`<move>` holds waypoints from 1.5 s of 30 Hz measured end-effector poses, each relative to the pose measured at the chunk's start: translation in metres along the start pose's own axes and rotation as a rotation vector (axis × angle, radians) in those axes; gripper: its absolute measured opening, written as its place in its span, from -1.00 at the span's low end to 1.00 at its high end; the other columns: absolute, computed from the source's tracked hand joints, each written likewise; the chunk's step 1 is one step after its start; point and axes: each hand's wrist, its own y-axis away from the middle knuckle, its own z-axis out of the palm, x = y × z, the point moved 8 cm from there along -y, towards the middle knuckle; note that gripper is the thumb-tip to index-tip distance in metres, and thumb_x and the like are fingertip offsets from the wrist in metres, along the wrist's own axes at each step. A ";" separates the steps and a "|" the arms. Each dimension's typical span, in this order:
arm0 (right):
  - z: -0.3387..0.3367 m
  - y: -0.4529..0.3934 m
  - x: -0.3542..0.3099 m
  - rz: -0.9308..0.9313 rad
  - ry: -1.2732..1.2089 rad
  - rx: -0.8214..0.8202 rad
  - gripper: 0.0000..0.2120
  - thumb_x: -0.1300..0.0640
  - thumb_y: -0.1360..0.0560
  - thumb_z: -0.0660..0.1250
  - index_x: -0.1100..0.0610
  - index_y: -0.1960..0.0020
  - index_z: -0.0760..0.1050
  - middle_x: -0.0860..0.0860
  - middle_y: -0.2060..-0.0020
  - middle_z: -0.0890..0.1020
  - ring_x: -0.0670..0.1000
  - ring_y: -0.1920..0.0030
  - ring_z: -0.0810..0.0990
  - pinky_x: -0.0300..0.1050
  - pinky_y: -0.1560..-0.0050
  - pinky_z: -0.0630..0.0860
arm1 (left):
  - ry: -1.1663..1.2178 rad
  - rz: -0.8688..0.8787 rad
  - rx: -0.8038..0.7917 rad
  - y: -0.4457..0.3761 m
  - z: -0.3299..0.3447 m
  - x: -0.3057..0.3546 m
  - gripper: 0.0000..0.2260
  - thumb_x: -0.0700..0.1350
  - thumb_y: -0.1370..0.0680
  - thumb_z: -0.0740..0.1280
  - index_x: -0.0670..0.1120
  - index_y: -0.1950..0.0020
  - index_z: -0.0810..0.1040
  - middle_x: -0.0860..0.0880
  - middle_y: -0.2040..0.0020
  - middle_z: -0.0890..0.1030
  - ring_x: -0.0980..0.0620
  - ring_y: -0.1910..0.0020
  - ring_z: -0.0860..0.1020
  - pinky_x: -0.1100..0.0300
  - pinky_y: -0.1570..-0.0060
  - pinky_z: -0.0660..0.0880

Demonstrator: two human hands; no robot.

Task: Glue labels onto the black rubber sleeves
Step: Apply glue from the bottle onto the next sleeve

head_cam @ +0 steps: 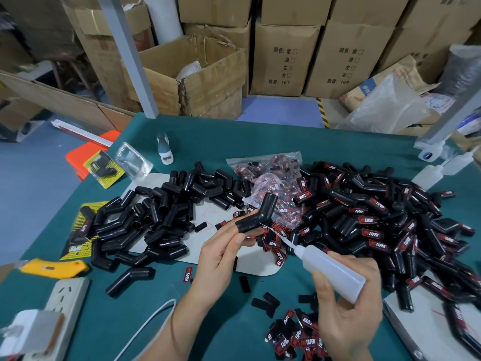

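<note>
Stacked cardboard boxes fill the back of the room, beyond a table covered in green felt. One pale mat is laid on the felt and serves as landmark.

Above the mat's right half, the left hand is held with a bent black rubber sleeve slipped over one finger, thumb pressed against its lower end, the other fingers curled beneath. Right of the mat, the right hand is wrapped around one translucent glue bottle, whose thin nozzle is pointed up-left and brought to the sleeve's side; whether it touches cannot be told.

Unlabelled sleeves are heaped across the mat's left and far parts, too many to count. Labelled sleeves are piled right of the mat, likewise uncounted. One clear bag of labels lies at the mat's far right corner, and loose red-and-black labels are scattered near its front right corner. One yellow utility knife and one white power strip lie left of the mat. Two spare bottles are seen far right.
</note>
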 end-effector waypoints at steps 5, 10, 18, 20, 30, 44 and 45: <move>0.001 0.001 -0.001 0.047 -0.055 0.006 -0.72 -0.19 -0.59 0.39 -0.27 -0.29 0.48 -0.21 -0.09 0.52 -0.07 -0.07 0.57 -0.30 -0.03 0.53 | 0.006 -0.007 0.004 0.000 -0.002 -0.003 -0.68 -0.08 -0.74 0.15 0.09 -0.33 0.67 -0.06 -0.23 0.70 -0.16 -0.21 0.67 0.08 -0.14 0.64; -0.013 0.005 0.032 0.335 -0.137 0.028 -0.69 -0.11 -0.41 0.50 -0.26 -0.11 0.53 -0.19 -0.03 0.60 -0.15 -0.02 0.61 -0.32 0.06 0.59 | 0.048 -0.080 0.032 -0.002 -0.009 -0.013 -0.69 -0.06 -0.76 0.15 0.07 -0.32 0.66 -0.08 -0.26 0.70 -0.12 -0.20 0.69 0.08 -0.16 0.64; 0.002 0.020 0.106 0.598 0.157 -0.313 -0.53 0.19 -0.49 0.55 -0.35 -0.08 0.48 -0.38 -0.05 0.63 -0.30 -0.08 0.60 -0.25 -0.03 0.48 | 0.177 -0.185 0.080 -0.005 -0.014 -0.027 -0.72 0.02 -0.74 0.15 -0.06 -0.17 0.61 -0.09 -0.30 0.68 -0.16 -0.20 0.70 0.06 -0.03 0.69; 0.005 0.021 0.113 0.594 0.259 -0.358 -0.50 0.19 -0.52 0.52 -0.41 -0.08 0.46 -0.43 -0.03 0.61 -0.34 -0.03 0.58 -0.23 0.05 0.50 | 0.192 -0.226 0.099 -0.005 -0.016 -0.032 -0.74 0.01 -0.74 0.15 -0.05 -0.15 0.60 -0.10 -0.26 0.70 -0.17 -0.16 0.71 0.05 0.01 0.70; 0.014 0.021 0.105 0.350 0.506 -0.440 -0.80 0.19 -0.58 0.45 -0.05 -0.13 0.58 -0.34 -0.13 0.56 -0.14 -0.08 0.56 -0.27 0.08 0.50 | 0.153 -0.189 0.072 -0.006 -0.016 -0.031 -0.68 0.10 -0.71 0.18 -0.10 -0.17 0.59 -0.14 -0.24 0.69 -0.19 -0.13 0.71 0.01 0.02 0.71; -0.036 0.041 0.086 0.272 0.631 -0.551 -0.75 0.19 -0.46 0.58 -0.14 0.05 0.62 -0.32 0.06 0.52 -0.17 -0.01 0.53 -0.09 0.16 0.59 | 0.134 -0.187 0.007 -0.004 -0.010 -0.034 -0.70 0.08 -0.73 0.17 -0.04 -0.19 0.62 -0.17 -0.24 0.68 -0.18 -0.18 0.68 0.00 0.01 0.70; -0.038 0.048 0.083 0.240 0.672 -0.597 -0.72 0.21 -0.41 0.62 -0.14 0.12 0.65 -0.31 0.12 0.54 -0.16 0.03 0.52 -0.17 0.25 0.56 | 0.133 -0.186 0.003 -0.004 -0.009 -0.034 -0.71 0.08 -0.73 0.17 -0.03 -0.19 0.63 -0.16 -0.24 0.68 -0.17 -0.17 0.69 0.00 0.01 0.70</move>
